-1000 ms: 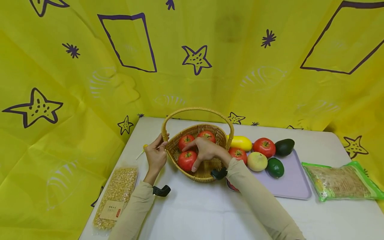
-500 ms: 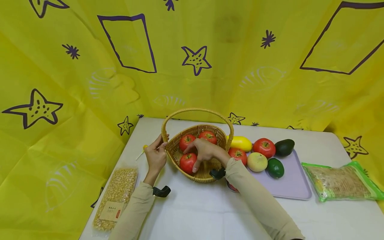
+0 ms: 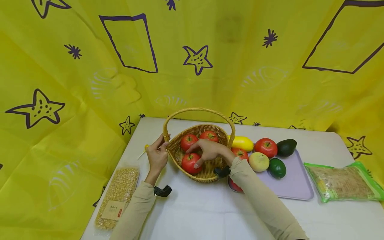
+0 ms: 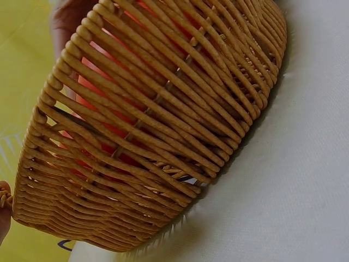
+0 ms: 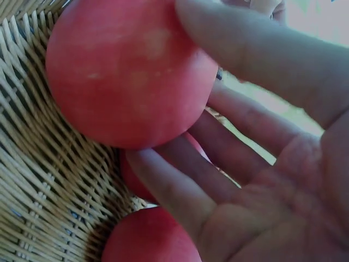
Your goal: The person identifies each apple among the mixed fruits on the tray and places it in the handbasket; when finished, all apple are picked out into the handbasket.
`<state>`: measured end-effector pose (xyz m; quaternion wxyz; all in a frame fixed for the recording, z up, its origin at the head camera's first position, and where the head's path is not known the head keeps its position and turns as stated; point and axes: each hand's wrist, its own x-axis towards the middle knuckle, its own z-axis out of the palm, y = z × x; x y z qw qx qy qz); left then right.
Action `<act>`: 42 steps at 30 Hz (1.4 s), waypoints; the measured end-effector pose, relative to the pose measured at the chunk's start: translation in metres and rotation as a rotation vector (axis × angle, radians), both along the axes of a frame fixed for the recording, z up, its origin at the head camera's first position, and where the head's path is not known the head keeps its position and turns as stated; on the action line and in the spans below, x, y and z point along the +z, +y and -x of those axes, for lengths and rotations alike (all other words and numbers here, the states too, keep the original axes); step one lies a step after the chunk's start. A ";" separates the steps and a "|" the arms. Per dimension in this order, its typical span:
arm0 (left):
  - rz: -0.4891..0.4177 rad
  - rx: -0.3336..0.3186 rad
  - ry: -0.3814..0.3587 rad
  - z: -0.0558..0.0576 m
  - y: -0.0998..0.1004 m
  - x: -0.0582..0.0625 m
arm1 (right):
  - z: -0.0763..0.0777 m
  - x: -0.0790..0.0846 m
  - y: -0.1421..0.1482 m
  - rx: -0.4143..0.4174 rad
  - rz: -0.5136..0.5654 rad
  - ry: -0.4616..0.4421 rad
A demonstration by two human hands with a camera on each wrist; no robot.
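Observation:
A wicker basket with a tall arched handle stands on the white table, and several red tomatoes lie in it. My left hand pinches the basket's left end at the foot of the handle. Reaching inside, my right hand holds the front tomato, thumb on its near side and fingers round its far side. Two more tomatoes, the left one and the right one, lie behind it. The right wrist view shows the held tomato close against the wicker wall, with curled fingers beneath it.
A lilac tray to the right bears tomatoes, a yellow oblong fruit, a pale round fruit, a green fruit and an avocado. Bagged corn kernels lie left, a green-edged bag far right.
The tomatoes in the basket have shifted slightly to the right, the front one with my right hand on it. My left hand keeps its hold on the basket.

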<state>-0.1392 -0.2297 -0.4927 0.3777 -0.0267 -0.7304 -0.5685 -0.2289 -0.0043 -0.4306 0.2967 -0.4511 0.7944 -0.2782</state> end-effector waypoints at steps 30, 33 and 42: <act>0.013 0.007 -0.012 0.000 0.001 -0.002 | -0.018 0.009 0.025 -0.095 0.054 0.023; 0.015 0.011 -0.006 0.000 0.002 -0.003 | -0.025 0.015 0.039 -0.117 0.107 0.034; 0.020 0.036 -0.001 0.001 0.001 -0.002 | -0.051 0.024 0.099 -0.110 0.304 0.047</act>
